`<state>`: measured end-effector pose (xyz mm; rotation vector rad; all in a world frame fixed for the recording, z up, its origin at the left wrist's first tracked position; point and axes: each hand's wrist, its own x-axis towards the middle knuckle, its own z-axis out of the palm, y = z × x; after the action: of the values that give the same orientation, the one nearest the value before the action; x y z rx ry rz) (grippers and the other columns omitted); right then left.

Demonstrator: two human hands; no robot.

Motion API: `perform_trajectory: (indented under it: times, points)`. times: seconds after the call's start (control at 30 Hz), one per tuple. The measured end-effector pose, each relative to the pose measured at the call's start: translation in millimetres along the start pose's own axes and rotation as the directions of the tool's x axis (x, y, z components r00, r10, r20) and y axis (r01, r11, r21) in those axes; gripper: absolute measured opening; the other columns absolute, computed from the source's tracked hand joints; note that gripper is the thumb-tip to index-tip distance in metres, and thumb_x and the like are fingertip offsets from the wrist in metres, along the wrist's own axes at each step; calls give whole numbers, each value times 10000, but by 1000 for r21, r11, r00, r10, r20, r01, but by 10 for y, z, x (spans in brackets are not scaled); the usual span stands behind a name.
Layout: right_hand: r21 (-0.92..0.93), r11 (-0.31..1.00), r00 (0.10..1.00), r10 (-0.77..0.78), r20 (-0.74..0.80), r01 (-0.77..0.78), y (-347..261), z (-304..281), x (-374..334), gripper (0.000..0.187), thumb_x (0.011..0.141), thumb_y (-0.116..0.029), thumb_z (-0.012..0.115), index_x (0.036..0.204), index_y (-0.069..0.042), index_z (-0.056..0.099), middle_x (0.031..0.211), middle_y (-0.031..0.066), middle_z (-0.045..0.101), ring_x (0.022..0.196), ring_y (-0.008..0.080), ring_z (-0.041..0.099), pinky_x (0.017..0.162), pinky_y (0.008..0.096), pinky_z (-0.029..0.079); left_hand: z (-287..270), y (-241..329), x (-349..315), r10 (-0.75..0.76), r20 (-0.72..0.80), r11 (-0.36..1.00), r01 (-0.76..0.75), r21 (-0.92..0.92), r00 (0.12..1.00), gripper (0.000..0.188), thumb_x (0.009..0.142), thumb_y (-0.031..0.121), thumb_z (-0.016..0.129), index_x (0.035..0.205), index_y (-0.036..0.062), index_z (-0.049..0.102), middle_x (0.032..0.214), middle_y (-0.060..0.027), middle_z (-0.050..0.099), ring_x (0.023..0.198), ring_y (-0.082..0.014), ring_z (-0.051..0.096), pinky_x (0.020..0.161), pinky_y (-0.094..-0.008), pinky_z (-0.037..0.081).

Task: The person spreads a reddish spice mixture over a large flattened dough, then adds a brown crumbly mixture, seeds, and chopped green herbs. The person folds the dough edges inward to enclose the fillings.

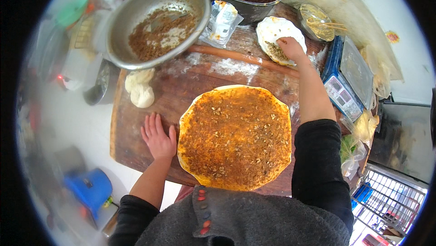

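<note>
The dough sheet looks moist and grainy. Under it, the surface is wood, matt where floured. Beyond it are a shiny metal bowl, a crinkled plastic packet and a glossy plate; right of it, a sleeve shows fuzzy, matt cloth.

Blue-framed scale right; round sticker on wall; wire rack lower right; blue bucket lower left.

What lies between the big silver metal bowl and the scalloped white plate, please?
The head view shows a crumpled white plastic packet and brown wooden tabletop.
</note>
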<state>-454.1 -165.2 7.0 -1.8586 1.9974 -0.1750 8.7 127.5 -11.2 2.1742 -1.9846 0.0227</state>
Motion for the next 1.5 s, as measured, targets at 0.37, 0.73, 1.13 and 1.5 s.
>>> perform_trajectory:
  times: [0.37, 0.73, 1.13, 1.5]
  points:
    - [-118, 986, 988, -129, -82, 119, -359, 126, -345, 441, 907, -498, 534, 980, -87, 675, 971, 159, 682, 930, 336, 643, 812, 433, 506, 0, 7, -10, -7, -4, 1000, 7, -6, 1000, 591, 898, 358, 554, 1378, 37, 425, 1467, -131, 392, 1410, -308, 294, 1163, -514, 140]
    - [970, -40, 903, 357, 239, -241, 89, 214, 94, 238, 896, -322, 598, 772, -120, 576, 618, 27, 501, 527, 148, 456, 392, 267, 304, 4, 11, -6, 15, -33, 1000, -15, -6, 999, 581, 908, 366, 542, 1371, 31, 432, 1459, -121, 403, 1408, -306, 293, 1153, -524, 156]
    - [843, -304, 858, 127, 497, -443, -302, 292, -2210, 168, 935, -279, 569, 940, -112, 553, 771, 26, 554, 552, 104, 458, 424, 240, 392, 106, -41, -33, -27, 31, 999, 26, 34, 999, 623, 951, 483, 445, 1424, 81, 388, 1512, -60, 335, 1440, -257, 225, 1157, -525, 136]
    - [717, 289, 758, 410, 507, -635, -1143, 760, -3707, 220, 878, -91, 661, 1073, -9, 599, 1032, 94, 636, 799, 169, 637, 586, 292, 551, 152, -95, -51, 22, -29, 995, -25, -95, 999, 613, 942, 458, 461, 1387, 37, 426, 1487, -123, 364, 1424, -311, 253, 1124, -600, 167]
